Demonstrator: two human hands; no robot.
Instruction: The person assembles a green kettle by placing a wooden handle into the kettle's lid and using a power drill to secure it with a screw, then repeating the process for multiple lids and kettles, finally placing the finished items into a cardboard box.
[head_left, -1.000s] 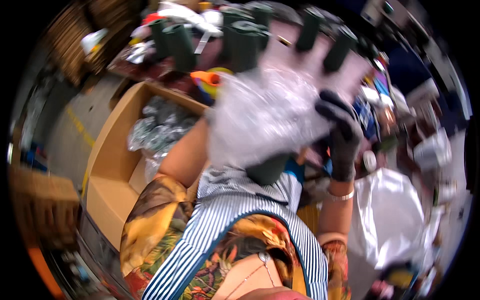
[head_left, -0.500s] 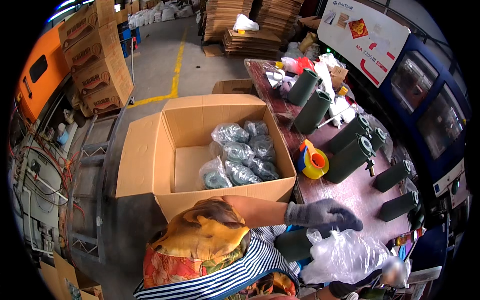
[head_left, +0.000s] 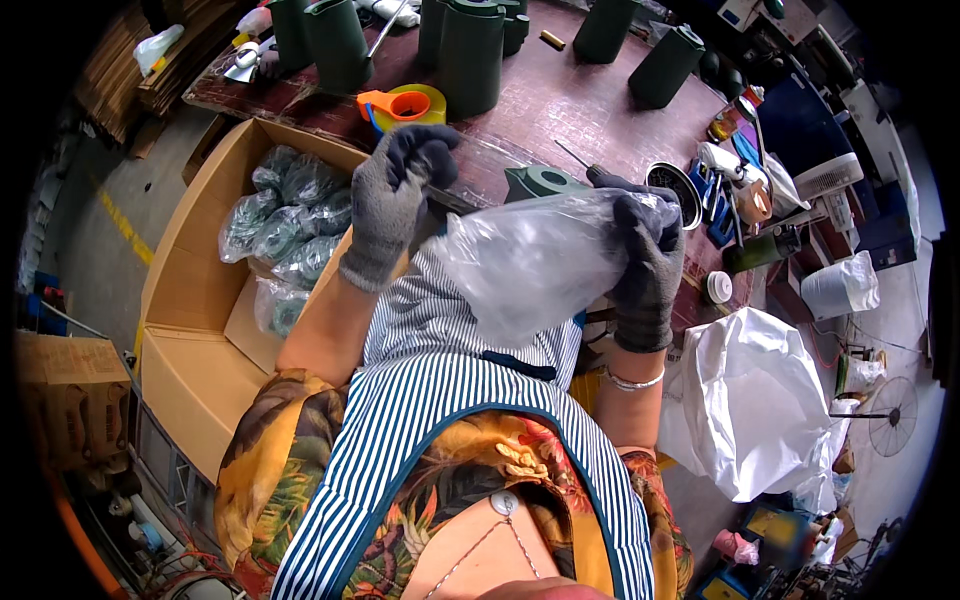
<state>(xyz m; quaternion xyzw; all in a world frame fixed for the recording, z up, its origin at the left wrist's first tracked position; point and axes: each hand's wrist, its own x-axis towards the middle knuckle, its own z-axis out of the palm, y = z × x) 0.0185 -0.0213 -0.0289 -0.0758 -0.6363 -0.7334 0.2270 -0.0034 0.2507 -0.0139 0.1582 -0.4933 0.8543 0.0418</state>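
Note:
My right hand (head_left: 645, 255), in a grey glove, is closed on a clear plastic bag (head_left: 535, 260) that hangs loosely in front of my striped apron. My left hand (head_left: 392, 195), gloved too, is raised left of the bag with its fingers curled together; whether anything thin is in them I cannot make out. Just behind the bag's upper edge shows the top of a dark green jug (head_left: 542, 182); the bag hides the rest. A thin tool with a metal shaft (head_left: 572, 154) points out beside my right fingers; I cannot tell whether it is held.
An open cardboard box (head_left: 180, 270) with several bagged green items (head_left: 285, 225) stands to my left. Several green jugs (head_left: 470, 60) and an orange-and-yellow tape dispenser (head_left: 405, 105) stand on the dark red table (head_left: 560, 100). A round tin (head_left: 675, 190) and white sack (head_left: 755, 400) are at right.
The view has swung right, so the box now appears farther left. The bag, earlier low at the right beside a green jug, is now up before my chest. My left hand has drawn back from it.

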